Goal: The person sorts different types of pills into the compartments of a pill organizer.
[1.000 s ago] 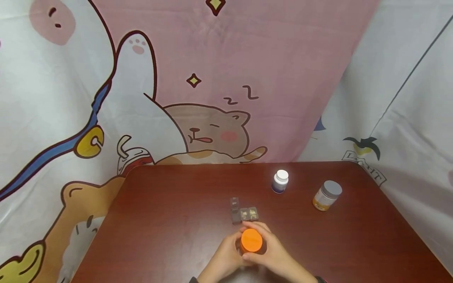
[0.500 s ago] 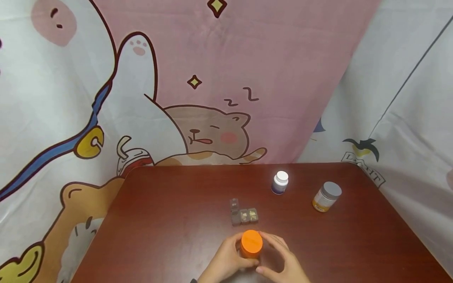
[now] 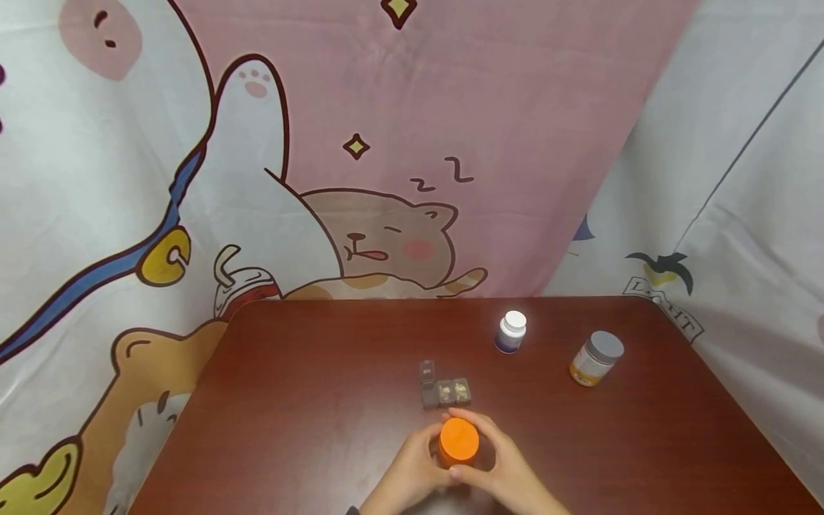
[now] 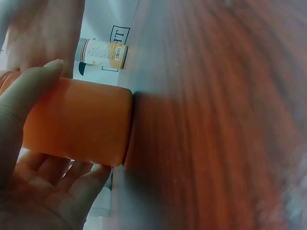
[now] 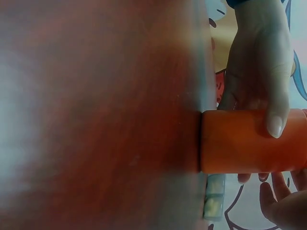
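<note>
An orange bottle (image 3: pixel 459 440) with an orange screw cap stands upright on the table. My left hand (image 3: pixel 414 460) grips its body from the left; in the left wrist view the thumb crosses the orange wall (image 4: pixel 79 120) and the fingers wrap the other side. Around the cap from the right curls my right hand (image 3: pixel 501 461), thumb in front and fingers behind. Just behind the hands lies a small clear pill organizer (image 3: pixel 444 393). Its left compartment has the lid raised, and the other two hold yellowish pieces.
A white bottle (image 3: pixel 511 332) stands toward the back of the brown table (image 3: pixel 309 400). Farther right is a jar with a grey lid and a white and yellow label (image 3: pixel 596 358). A cartoon-printed cloth (image 3: pixel 515 129) hangs behind the table.
Half a second ago my right hand was spread away to the right of the cap; now its fingers and thumb are back around it. The left hand has kept its grip.
</note>
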The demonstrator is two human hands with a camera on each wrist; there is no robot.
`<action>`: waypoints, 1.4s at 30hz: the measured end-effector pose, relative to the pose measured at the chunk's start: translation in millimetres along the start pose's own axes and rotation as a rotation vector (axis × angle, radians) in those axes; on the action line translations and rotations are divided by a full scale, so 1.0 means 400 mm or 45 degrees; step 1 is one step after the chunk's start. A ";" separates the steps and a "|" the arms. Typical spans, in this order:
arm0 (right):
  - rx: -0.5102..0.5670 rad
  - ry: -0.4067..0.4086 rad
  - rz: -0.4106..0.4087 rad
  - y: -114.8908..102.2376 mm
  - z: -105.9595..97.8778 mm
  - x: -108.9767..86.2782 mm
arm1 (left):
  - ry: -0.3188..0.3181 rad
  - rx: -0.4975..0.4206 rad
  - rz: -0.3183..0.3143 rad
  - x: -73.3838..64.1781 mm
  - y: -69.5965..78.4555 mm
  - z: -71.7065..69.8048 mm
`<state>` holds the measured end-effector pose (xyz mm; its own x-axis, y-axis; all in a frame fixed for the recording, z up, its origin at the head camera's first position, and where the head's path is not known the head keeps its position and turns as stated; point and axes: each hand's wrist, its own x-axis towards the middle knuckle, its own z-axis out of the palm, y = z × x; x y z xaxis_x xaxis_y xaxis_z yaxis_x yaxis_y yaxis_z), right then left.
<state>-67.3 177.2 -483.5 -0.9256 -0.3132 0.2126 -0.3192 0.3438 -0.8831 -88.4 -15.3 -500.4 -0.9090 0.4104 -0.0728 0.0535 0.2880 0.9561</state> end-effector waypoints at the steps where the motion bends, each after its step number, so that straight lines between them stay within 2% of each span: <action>1: 0.028 -0.006 0.003 0.002 0.003 0.006 | -0.002 -0.011 0.001 0.000 0.000 0.000; 9: 0.132 -0.041 -0.092 0.007 0.015 0.037 | 0.006 -0.022 0.030 -0.008 -0.001 0.000; 15: 0.006 -0.044 -0.087 0.002 0.003 0.024 | -0.005 -0.018 0.017 -0.004 0.000 -0.002; 19: -0.063 0.062 -0.078 0.002 -0.002 -0.010 | -0.010 0.005 0.026 -0.001 0.000 0.000; 24: -0.162 0.284 -0.227 0.003 0.000 -0.050 | -0.001 -0.021 0.014 -0.001 0.001 0.003; 27: -0.210 0.344 -0.215 -0.004 -0.001 -0.068 | -0.001 -0.054 0.005 -0.002 0.000 0.004; 31: -0.261 0.295 -0.114 -0.014 -0.006 -0.077 | -0.009 -0.086 0.014 -0.001 -0.001 0.005; 34: -0.235 0.225 -0.065 -0.024 -0.011 -0.067 | -0.014 -0.097 0.018 -0.001 -0.002 0.006; 39: -0.186 0.155 -0.012 -0.035 -0.011 -0.035 | -0.012 -0.056 0.037 -0.001 -0.006 0.004; 42: -0.185 0.146 -0.045 -0.034 -0.001 -0.016 | -0.009 -0.042 0.045 -0.001 -0.008 0.003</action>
<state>-57.2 175.0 -472.6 -0.9278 -0.2270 0.2962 -0.3703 0.4612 -0.8064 -87.9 -15.2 -503.8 -0.9038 0.4260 -0.0404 0.0720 0.2444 0.9670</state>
